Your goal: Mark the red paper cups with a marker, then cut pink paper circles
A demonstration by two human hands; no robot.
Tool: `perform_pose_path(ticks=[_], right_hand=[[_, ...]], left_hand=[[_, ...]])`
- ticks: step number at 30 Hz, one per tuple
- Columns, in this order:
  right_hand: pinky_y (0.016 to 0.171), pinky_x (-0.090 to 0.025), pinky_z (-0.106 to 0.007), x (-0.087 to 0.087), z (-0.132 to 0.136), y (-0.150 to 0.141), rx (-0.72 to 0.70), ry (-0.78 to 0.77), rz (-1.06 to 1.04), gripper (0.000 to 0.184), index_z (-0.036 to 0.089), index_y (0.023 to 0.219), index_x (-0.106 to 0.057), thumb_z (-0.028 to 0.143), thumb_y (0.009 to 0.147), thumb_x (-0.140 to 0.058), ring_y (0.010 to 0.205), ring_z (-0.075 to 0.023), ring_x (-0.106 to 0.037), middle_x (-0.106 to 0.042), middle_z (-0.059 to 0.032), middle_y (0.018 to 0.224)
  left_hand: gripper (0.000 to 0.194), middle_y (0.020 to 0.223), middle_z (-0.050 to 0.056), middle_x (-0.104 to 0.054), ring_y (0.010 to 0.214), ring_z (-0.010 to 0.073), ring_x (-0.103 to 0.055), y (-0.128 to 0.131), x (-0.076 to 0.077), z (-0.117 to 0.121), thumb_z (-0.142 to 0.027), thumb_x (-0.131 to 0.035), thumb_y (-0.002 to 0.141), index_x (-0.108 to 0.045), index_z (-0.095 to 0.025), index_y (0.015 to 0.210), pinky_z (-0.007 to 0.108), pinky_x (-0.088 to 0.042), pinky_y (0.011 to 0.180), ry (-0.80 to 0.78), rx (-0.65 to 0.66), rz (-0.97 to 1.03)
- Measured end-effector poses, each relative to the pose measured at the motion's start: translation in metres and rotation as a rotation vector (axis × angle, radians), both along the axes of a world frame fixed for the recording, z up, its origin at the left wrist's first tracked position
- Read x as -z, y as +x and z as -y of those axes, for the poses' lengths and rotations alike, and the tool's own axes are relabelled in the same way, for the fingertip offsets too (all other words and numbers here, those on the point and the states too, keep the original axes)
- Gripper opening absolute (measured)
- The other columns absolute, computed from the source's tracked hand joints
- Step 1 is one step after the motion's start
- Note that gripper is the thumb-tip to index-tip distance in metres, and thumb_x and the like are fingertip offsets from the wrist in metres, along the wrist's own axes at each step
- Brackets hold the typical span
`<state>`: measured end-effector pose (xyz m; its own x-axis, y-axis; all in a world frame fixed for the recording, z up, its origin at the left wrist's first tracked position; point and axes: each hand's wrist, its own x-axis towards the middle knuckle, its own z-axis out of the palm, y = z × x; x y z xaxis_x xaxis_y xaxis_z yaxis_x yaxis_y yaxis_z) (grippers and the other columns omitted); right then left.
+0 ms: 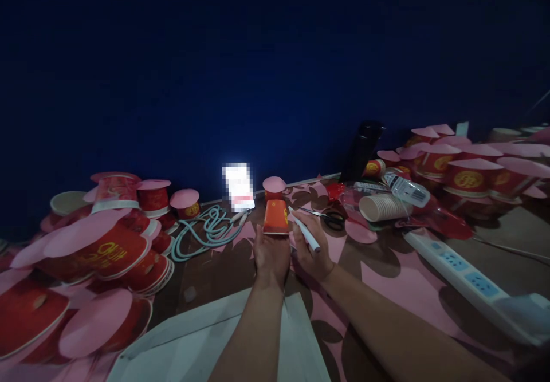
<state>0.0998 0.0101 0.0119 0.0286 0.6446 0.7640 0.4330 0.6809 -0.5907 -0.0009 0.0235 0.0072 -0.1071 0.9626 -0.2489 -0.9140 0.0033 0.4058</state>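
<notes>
At the middle of the view, my left hand [272, 253] is closed around the lower part of a red paper cup [275, 217] with yellow print. The cup's rim points down toward me. Just right of it, my right hand [313, 250] grips a white marker pen [306, 233], its tip close to the cup's side; whether it touches, I cannot tell. Directly behind the held cup is another red cup topped with a pink paper disc [274, 185]. Black-handled scissors [333, 220] lie beyond my right hand.
Cups with pink discs [88, 233] crowd the left; more red cups [466, 182] stand far right. A coiled cable [210, 236] runs to a bright phone [239, 184]. Rightward are a black bottle [361, 152], stacked cups [382, 207], cut pink paper [412, 290] and a power strip [466, 282].
</notes>
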Motion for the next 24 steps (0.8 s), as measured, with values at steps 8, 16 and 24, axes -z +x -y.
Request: perform_pose_path(ticks=[8,16,24], right_hand=[[0.088,-0.046,-0.044,0.007,-0.003,0.000,-0.016,0.020,0.035,0.040,0.027,0.121,-0.051,0.011,0.085,-0.048,0.101,-0.0223,-0.056,-0.062,-0.0071,0.109],[0.088,-0.047,-0.040,0.009,-0.004,-0.001,-0.015,-0.085,-0.049,0.036,0.027,0.120,-0.052,0.015,0.087,-0.047,0.099,-0.0198,-0.058,-0.062,-0.0062,0.108],[0.088,-0.049,-0.037,0.015,-0.008,0.001,0.000,-0.154,-0.071,0.031,0.025,0.119,-0.054,0.024,0.090,-0.045,0.094,-0.0181,-0.061,-0.063,-0.0065,0.107]], left_hand=[[0.046,0.118,0.012,-0.061,0.110,0.0179,-0.056,-0.001,0.005,-0.004,-0.038,-0.026,0.093,-0.057,-0.015,0.117,0.037,-0.039,0.099,0.073,0.078,0.196],[0.037,0.093,0.010,-0.069,0.081,0.0156,-0.066,-0.004,0.003,-0.007,-0.027,-0.030,0.093,-0.063,-0.014,0.103,0.029,-0.052,0.073,-0.097,-0.072,0.195],[0.028,0.078,0.006,-0.069,0.071,0.0130,-0.065,-0.006,0.009,-0.012,-0.022,-0.038,0.090,-0.063,-0.012,0.098,0.025,-0.051,0.068,-0.177,-0.126,0.220]])
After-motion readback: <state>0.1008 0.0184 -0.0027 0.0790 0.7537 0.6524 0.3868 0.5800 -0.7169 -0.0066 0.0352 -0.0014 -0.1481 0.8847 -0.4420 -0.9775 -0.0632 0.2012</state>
